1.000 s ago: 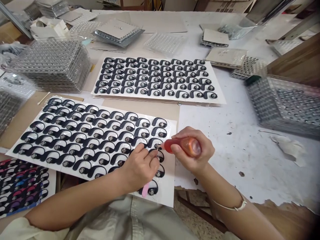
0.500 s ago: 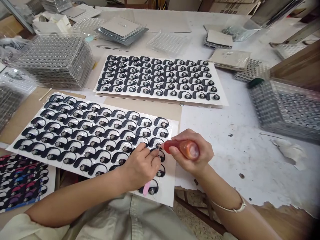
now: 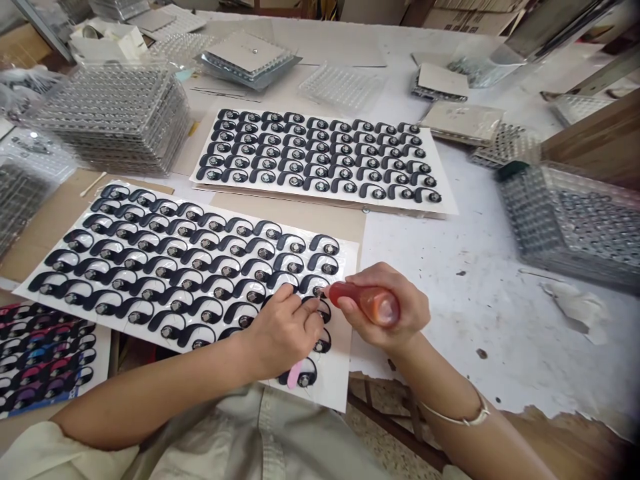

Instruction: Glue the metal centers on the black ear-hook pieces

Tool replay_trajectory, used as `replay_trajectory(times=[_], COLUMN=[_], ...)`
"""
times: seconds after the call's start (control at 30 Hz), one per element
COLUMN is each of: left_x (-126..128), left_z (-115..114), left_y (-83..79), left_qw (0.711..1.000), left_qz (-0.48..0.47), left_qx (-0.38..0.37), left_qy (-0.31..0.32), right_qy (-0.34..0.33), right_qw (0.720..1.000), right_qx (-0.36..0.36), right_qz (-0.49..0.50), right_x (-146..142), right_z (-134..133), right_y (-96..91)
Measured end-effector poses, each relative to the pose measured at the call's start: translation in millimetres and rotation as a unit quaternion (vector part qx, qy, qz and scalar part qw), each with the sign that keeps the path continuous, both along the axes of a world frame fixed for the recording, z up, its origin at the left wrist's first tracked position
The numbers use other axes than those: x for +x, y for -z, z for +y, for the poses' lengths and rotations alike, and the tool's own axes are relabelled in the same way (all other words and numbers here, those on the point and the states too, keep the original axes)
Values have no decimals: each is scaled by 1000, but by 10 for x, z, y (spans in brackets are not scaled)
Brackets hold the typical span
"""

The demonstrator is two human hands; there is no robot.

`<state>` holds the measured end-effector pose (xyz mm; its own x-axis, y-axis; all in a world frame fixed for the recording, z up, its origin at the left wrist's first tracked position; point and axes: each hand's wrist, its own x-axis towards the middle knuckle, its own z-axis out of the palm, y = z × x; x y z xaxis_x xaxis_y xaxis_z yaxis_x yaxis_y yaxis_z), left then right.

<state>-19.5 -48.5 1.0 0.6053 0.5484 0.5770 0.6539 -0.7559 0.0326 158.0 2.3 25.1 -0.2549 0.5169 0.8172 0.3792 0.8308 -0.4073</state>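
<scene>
Beside stacked clear blister trays (image 3: 113,117), the right hand (image 3: 385,307) was closed around a red squeeze bottle (image 3: 363,301); the left hand (image 3: 285,330) lay over black earhooks (image 3: 323,310) on a white card (image 3: 340,377), grip indeterminate.

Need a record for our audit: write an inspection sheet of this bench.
Surface: white table, paint chipped and stained.
Job's things: black ear-hook pieces in rows on white card sheets.
Clutter: stacked clear plastic trays, cotton swab.
Hands: left hand holds a pink stick; right hand holds a red squeeze bottle, its tip beside a piece.
Cables: nothing seen.
Surroundings: speckled floor, cardboard boxes behind.
</scene>
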Motion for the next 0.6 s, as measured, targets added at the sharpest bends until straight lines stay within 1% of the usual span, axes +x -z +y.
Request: replay_trajectory(times=[0.23, 0.43, 0.6], left_x=[-16, 0, 4], left_z=[-13, -9, -9], left_y=[17, 29, 33], left_qw=[1000, 1000, 1000], left_qz=[9, 0, -2], left_qx=[-5, 3, 2], left_qy=[2, -6, -2], right_qy=[6, 21, 24], right_qw=[1000, 1000, 1000], right_qx=[-13, 4, -2], right_qz=[0, -5, -8], right_x=[14, 33, 52], right_z=[-9, 3, 3], right_y=[11, 12, 30])
